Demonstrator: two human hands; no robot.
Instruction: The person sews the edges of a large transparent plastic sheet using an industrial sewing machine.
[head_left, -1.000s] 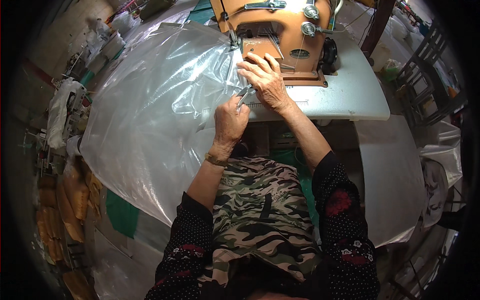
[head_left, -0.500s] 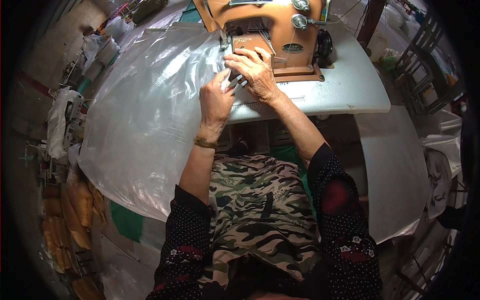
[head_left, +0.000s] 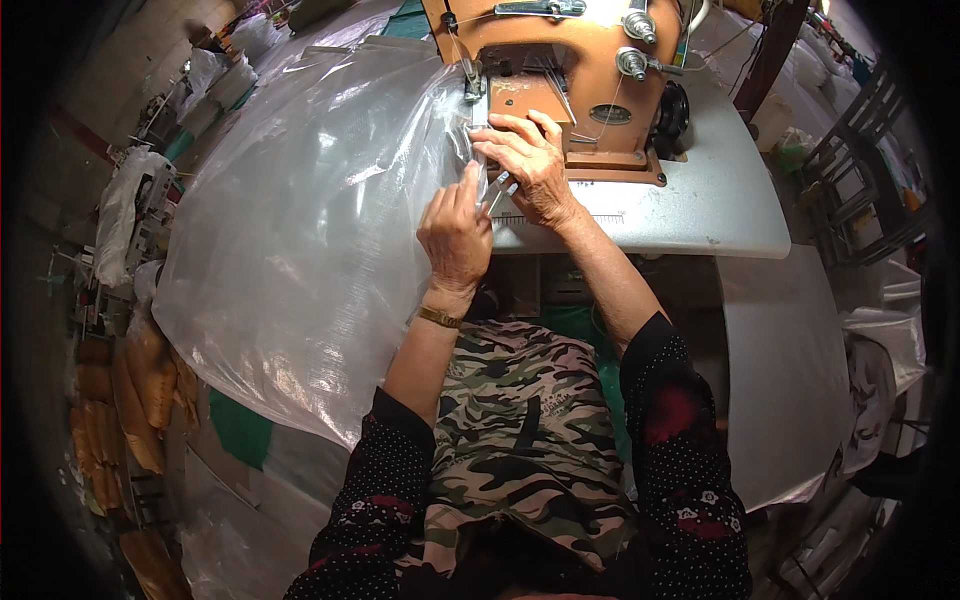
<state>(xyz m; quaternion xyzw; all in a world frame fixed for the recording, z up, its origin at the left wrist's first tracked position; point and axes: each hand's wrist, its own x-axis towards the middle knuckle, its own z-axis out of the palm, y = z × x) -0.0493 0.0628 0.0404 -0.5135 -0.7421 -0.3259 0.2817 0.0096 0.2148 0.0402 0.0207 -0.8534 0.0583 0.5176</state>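
A large translucent plastic sheet [head_left: 300, 220] spreads over the left of the table, its right edge gathered below the presser foot [head_left: 472, 85] of an orange-brown sewing machine [head_left: 590, 90]. My left hand [head_left: 458, 235] is closed at that edge, fingers curled and one pointing up toward the foot. Beside it, my right hand [head_left: 535, 165] lays its fingertips along the sheet's edge, just right of and below the foot. Under its palm pokes out a small two-pronged metal tool [head_left: 500, 190], held there; its exact kind is unclear.
The pale table [head_left: 700, 215] carries a printed ruler strip [head_left: 570, 218] near its front edge. A handwheel [head_left: 674, 110] sits at the machine's right. Another pale sheet [head_left: 780, 370] hangs at right. Brown bundles [head_left: 145, 390] lie at far left, and a camouflage apron [head_left: 530, 420] covers my lap.
The view has shifted, so machine and table appear lower and farther right. My left hand has slid down the sheet's edge, away from the right fingertips, which stay near the foot.
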